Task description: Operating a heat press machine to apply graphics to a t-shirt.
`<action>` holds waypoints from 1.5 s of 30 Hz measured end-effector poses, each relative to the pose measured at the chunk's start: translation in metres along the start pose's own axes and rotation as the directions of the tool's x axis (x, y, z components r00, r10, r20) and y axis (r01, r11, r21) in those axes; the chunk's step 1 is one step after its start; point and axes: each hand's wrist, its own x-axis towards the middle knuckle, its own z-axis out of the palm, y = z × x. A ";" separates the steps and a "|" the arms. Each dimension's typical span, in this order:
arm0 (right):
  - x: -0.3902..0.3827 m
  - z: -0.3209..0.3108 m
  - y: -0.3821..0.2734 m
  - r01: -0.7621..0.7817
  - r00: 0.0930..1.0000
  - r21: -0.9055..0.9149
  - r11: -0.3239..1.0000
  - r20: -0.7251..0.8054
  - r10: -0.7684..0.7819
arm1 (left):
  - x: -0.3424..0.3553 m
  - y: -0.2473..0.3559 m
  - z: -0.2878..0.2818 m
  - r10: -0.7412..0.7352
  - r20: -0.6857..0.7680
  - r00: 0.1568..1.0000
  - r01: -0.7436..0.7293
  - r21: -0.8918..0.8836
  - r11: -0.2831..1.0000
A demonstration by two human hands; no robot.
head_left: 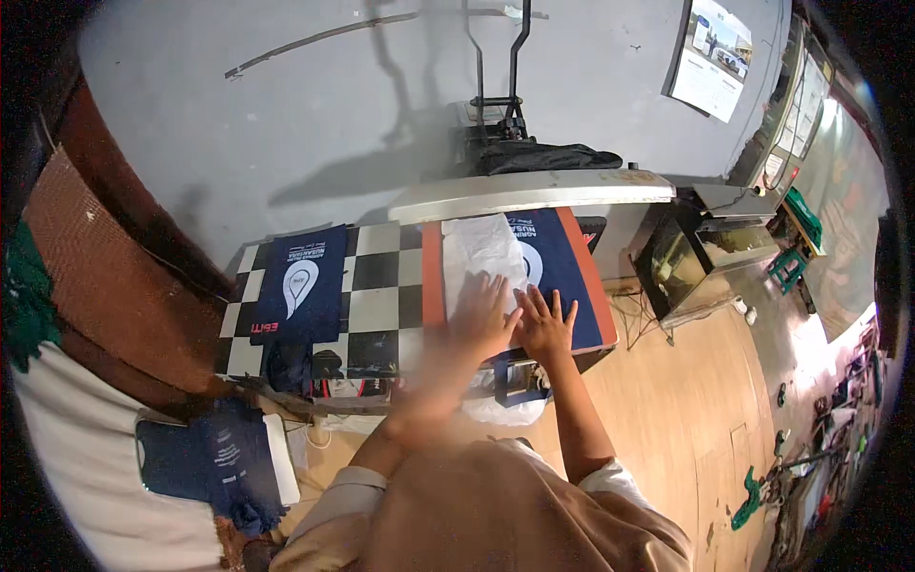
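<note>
A navy cloth piece [568, 276] with white print lies on an orange pad [432, 276] in front of me. A thin white sheet [477, 250], slightly wrinkled, covers its left part. My left hand [488, 319] rests on the sheet's lower half, fingers spread and somewhat blurred. Beside it, my right hand [547, 326] is laid on the navy cloth by the sheet's lower right edge, fingers apart. Neither hand grips anything. Part of the white print shows between the sheet and the bare navy cloth.
Behind the pad is a pale press plate [534, 194] with a tall black handle frame [522, 43]. Another printed navy cloth [299, 286] lies on the checkered table [374, 303] to the left. Dark clothes [229, 458] are at lower left; a glass tank [672, 267] stands right.
</note>
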 end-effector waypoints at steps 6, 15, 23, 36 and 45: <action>-0.003 -0.014 -0.003 0.008 0.999 0.056 0.998 -0.052 -0.005 | -0.010 -0.014 0.009 -0.094 -0.014 0.996 0.094 0.071 0.993; -0.004 -0.020 -0.008 0.022 0.996 0.078 0.997 -0.093 -0.015 | -0.031 -0.055 -0.005 -0.197 0.029 0.980 0.190 0.170 0.967; 0.001 -0.030 -0.011 -0.034 0.995 0.051 0.998 0.098 0.028 | -0.038 -0.065 -0.016 -0.259 0.060 0.964 0.249 0.141 0.958; 0.033 0.017 -0.050 0.208 0.978 0.170 0.963 -0.055 -0.202 | -0.037 -0.061 -0.017 -0.226 0.025 0.974 0.221 0.129 0.967; 0.040 0.008 -0.007 0.030 0.997 0.055 0.998 0.076 -0.034 | -0.038 -0.066 -0.016 -0.252 0.024 0.967 0.250 0.083 0.965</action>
